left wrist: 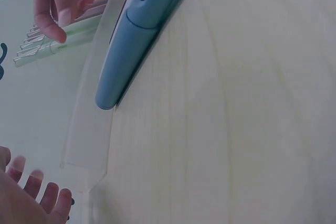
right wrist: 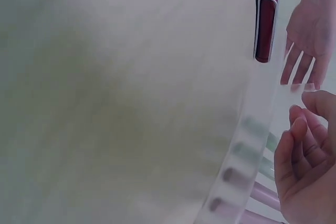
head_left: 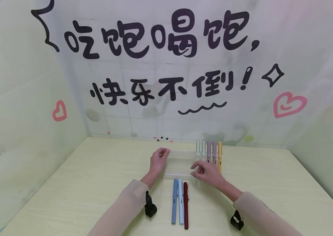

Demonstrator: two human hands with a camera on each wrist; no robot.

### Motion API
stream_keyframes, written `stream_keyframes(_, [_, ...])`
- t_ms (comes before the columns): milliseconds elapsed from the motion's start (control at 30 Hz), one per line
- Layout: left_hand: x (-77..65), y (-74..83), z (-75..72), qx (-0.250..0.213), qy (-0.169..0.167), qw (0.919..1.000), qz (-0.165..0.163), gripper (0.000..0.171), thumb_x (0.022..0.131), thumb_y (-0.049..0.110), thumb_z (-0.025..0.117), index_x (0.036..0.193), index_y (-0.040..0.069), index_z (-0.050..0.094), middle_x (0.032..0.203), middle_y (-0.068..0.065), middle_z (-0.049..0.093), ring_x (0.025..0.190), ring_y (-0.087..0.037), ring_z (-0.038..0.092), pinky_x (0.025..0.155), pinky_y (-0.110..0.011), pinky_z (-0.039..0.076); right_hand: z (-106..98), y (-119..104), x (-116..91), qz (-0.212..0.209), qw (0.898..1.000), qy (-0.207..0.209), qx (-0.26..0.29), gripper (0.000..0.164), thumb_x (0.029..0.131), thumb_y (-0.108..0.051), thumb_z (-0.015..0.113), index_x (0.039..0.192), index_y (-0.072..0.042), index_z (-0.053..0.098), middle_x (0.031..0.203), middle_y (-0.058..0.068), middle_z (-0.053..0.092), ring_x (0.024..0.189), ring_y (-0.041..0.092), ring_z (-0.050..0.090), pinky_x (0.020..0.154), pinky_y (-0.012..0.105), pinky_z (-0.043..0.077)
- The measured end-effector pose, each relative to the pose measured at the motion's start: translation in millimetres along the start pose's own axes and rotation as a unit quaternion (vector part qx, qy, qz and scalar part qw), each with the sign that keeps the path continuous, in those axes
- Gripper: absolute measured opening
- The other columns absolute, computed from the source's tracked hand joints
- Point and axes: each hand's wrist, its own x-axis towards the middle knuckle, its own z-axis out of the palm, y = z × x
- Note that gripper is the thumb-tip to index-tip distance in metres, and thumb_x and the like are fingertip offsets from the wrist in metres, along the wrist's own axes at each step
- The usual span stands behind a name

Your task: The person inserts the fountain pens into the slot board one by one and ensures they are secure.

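Note:
A clear plastic pen rack [head_left: 179,176] lies on the table between the hands. My left hand [head_left: 158,161] touches its left end with fairly straight fingers; the fingertips overlap the clear edge in both wrist views. Loosely bent and holding nothing, my right hand [head_left: 207,173] hovers over the rack's right part, thumb and forefinger apart. Just right of it, several pens stand side by side in the rack: pale green pens [head_left: 200,148], purple pens [head_left: 212,149] and a yellow pen [head_left: 220,154]. Nearer me lie a blue pen [head_left: 174,201], a light blue pen [head_left: 180,201] and a dark red pen [head_left: 186,205].
The pale wood-grain table [head_left: 95,183] meets a printed backdrop [head_left: 166,124] behind the rack. Pale side walls [head_left: 22,131] flank the table. Black wrist cameras [head_left: 150,208] hang under both sleeves, close to the loose pens on the left side.

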Motion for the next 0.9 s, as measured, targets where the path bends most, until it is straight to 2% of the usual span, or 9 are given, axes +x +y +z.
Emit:
stream_keyframes(167, [0.5,-0.2,0.3,0.001,0.000,1.0000,-0.002,0.025,0.089,0.023,0.052,0.101,0.002,0.060,0.098,-0.010,0.060,0.097,-0.026,0.054,0.083,-0.035,0.044,6.2,-1.5,-6.0,0.012,0.998,-0.049,0.024,0.011,0.079,-0.017,0.065,0.086,-0.009,0.061,0.061,-0.009,0.054,0.053,0.004,0.048,0.048,0.022,0.042])
stream_keyframes(400, [0.0,0.2,0.7,-0.001,0.004,1.0000,-0.002,0.025,0.089,0.023,0.053,0.100,0.002,0.060,0.097,-0.010,0.060,0.097,-0.026,0.054,0.083,-0.035,0.044,9.8,-10.7,-11.4,0.057,0.989,-0.118,0.070,0.010,0.082,-0.016,0.062,0.089,-0.010,0.060,0.061,-0.003,0.056,0.050,0.010,0.051,0.046,0.025,0.044])
stream_keyframes(567, [-1.1,0.8,-0.3,-0.001,0.005,1.0000,0.001,0.025,0.089,0.022,0.053,0.099,0.002,0.061,0.096,-0.010,0.060,0.096,-0.026,0.055,0.083,-0.035,0.044,11.8,-15.9,-11.6,0.071,0.985,-0.142,0.074,0.014,0.081,-0.013,0.061,0.093,-0.006,0.059,0.063,-0.002,0.056,0.050,0.012,0.052,0.044,0.025,0.043])
stream_keyframes(900, [0.0,0.1,0.5,-0.004,0.003,1.0000,-0.003,0.025,0.089,0.023,0.052,0.100,0.002,0.060,0.097,-0.010,0.059,0.096,-0.026,0.054,0.083,-0.035,0.045,19.0,-17.6,-9.6,0.089,0.980,-0.163,0.073,0.019,0.081,-0.022,0.063,0.092,-0.006,0.060,0.061,-0.003,0.053,0.047,0.012,0.050,0.043,0.026,0.042])
